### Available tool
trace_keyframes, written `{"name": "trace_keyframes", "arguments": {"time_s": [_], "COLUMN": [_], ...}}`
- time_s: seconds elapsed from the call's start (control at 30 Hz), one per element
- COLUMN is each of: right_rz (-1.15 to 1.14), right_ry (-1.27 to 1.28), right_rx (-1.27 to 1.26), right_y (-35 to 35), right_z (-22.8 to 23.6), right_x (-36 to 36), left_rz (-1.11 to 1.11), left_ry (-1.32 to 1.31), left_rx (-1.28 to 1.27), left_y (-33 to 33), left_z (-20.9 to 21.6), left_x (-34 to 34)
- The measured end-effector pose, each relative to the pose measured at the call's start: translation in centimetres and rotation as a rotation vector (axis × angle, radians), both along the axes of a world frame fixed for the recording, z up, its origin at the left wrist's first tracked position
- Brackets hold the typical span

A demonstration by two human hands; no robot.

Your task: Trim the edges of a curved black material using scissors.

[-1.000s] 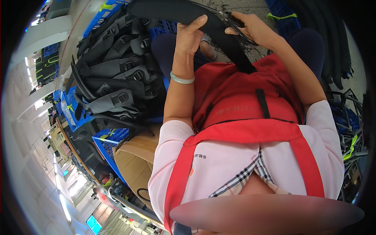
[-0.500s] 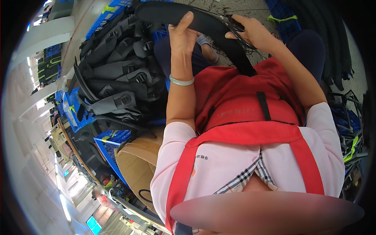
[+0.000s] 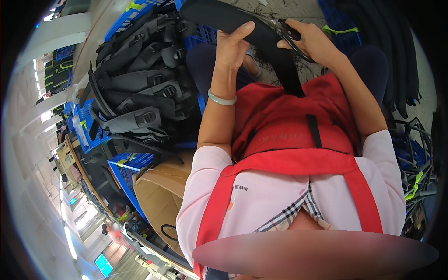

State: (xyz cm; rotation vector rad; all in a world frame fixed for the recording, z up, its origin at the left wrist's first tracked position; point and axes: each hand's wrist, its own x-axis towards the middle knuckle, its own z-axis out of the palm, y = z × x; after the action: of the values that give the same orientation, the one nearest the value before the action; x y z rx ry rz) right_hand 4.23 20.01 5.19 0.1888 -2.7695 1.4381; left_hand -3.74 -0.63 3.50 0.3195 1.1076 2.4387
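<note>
A long black padded strap point(image 3: 215, 19) curves across the top of the view. My left hand point(image 3: 232, 52) is closed on it, the thumb lying along its upper face and the other fingers out of sight beneath. A pair of dark-handled scissors point(image 3: 297, 46) is in my right hand point(image 3: 318, 45), fingers through the handles. The blades lie along the strap's far edge; I cannot make out exactly what is between them. From between my hands, the strap's flat black tail point(image 3: 288, 74) hangs down onto my red apron point(image 3: 280, 112).
On my left, many black and grey straps with buckles point(image 3: 140, 79) are heaped by blue crates point(image 3: 122, 179) and an open cardboard box point(image 3: 161, 191). Long black pieces point(image 3: 396, 56) hang at the far right, above black frames point(image 3: 415, 154). Dark scraps point(image 3: 268, 60) litter the floor.
Both hands, with the strap and scissors, have shifted a little to the right and slightly nearer to me. Each hand keeps its hold.
</note>
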Motion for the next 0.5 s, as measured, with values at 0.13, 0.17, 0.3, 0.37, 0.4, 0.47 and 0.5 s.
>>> {"name": "trace_keyframes", "arguments": {"time_s": [0.13, 0.17, 0.3, 0.37, 0.4, 0.47, 0.5], "right_rz": [-0.045, -0.034, -0.006, -0.022, -0.045, -0.033, -0.021], "right_ry": [-0.208, -0.202, 0.051, 0.055, 0.057, -0.046, -0.149], "right_rx": [0.059, 0.014, -0.029, -0.038, -0.047, -0.053, -0.061], "right_y": [0.2, 0.4, 0.9, 0.1, -0.1, 0.2, 0.2], "right_z": [0.3, -0.4, -2.2, -1.3, -0.8, -0.2, 0.0], "right_x": [0.0, -0.1, -0.2, 0.2, 0.2, 0.1, 0.2], "left_rz": [-0.017, -0.016, -0.025, -0.008, -0.009, -0.016, 0.042], "left_ry": [-0.004, 0.000, 0.008, 0.008, 0.004, -0.002, 0.074], "left_rx": [0.016, 0.017, 0.012, 0.012, 0.003, -0.001, -0.099], "left_y": [1.0, 0.9, 1.2, 1.2, 1.2, 1.2, 0.9], "left_z": [-0.1, -0.1, 0.2, 0.2, 0.2, 0.3, 0.3], "left_x": [0.6, 0.6, 0.7, 1.0, 1.1, 1.1, 0.9]}}
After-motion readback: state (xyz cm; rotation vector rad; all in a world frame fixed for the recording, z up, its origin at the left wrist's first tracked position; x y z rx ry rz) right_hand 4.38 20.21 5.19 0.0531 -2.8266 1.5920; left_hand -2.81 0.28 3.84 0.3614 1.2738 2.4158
